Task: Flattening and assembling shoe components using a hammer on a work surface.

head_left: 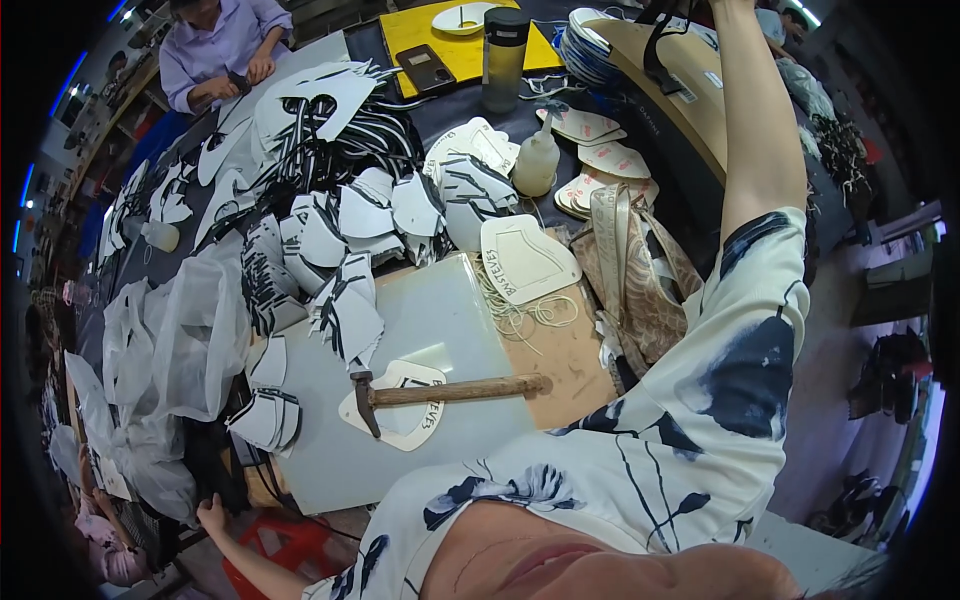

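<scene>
My left hand reaches down past the table's near edge at the lower left, touching dark material beside a red stool; its grip is unclear. My right arm stretches up to the top edge, where the hand is cut off near black straps. A wooden-handled hammer lies across a white cut-out pattern piece on a light grey board, apart from both hands. Piles of white and black cut pieces cover the table behind it.
Clear plastic bags heap up at the left. A drinking bottle, a squeeze bottle, a phone and a yellow board stand at the back. A woven bag lies at the right. Another person works at the far left.
</scene>
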Demonstrator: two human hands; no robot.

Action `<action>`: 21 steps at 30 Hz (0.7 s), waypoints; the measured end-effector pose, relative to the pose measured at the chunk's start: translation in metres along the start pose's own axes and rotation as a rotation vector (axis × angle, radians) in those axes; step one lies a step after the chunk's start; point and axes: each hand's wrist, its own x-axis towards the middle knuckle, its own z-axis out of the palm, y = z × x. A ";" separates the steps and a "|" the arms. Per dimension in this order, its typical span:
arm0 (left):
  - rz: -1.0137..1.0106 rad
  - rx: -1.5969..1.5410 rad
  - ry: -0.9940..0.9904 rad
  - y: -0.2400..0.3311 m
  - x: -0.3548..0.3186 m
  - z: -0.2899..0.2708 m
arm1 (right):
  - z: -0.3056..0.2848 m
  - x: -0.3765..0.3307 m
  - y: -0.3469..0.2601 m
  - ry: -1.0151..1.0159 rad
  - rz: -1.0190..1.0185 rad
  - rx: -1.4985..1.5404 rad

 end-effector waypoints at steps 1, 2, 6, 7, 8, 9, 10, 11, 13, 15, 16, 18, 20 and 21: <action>0.000 0.002 -0.003 -0.001 0.002 0.000 | -0.002 -0.002 0.001 0.012 0.021 0.032; 0.000 0.002 -0.015 -0.001 0.004 0.001 | -0.005 -0.004 0.001 0.026 0.042 0.063; 0.089 -0.009 0.020 -0.002 0.005 0.013 | -0.016 0.003 0.004 0.058 0.096 0.159; 0.092 -0.009 0.020 0.000 0.004 0.013 | -0.016 -0.001 -0.006 0.053 0.101 0.165; 0.070 0.009 0.014 0.001 0.002 0.015 | -0.014 -0.006 -0.014 0.046 0.105 0.171; 0.056 0.030 -0.002 0.006 0.006 0.018 | -0.028 -0.005 -0.030 0.054 0.097 0.161; 0.064 0.032 -0.012 0.009 0.007 0.020 | -0.038 -0.005 -0.044 0.045 0.029 -0.037; 0.043 0.061 -0.036 0.010 0.006 0.020 | -0.046 -0.006 -0.055 0.034 -0.035 -0.233; 0.002 0.086 -0.025 -0.006 0.003 0.000 | -0.066 -0.007 -0.075 -0.004 -0.141 -0.583; 0.850 0.646 0.570 -0.040 -0.001 -0.058 | -0.112 0.001 -0.055 -0.052 -0.187 -0.893; 0.379 0.586 0.563 -0.030 -0.022 -0.035 | -0.105 0.012 -0.050 -0.145 -0.257 -1.074; 0.061 0.465 0.312 0.079 -0.051 0.111 | -0.136 0.129 -0.123 -0.315 -0.561 -1.510; 0.372 0.779 0.369 -0.006 -0.066 -0.001 | -0.207 0.047 -0.087 -0.492 -0.335 -1.081; 0.252 0.717 0.352 0.016 -0.073 0.006 | -0.213 0.030 -0.107 -0.538 -0.269 -0.944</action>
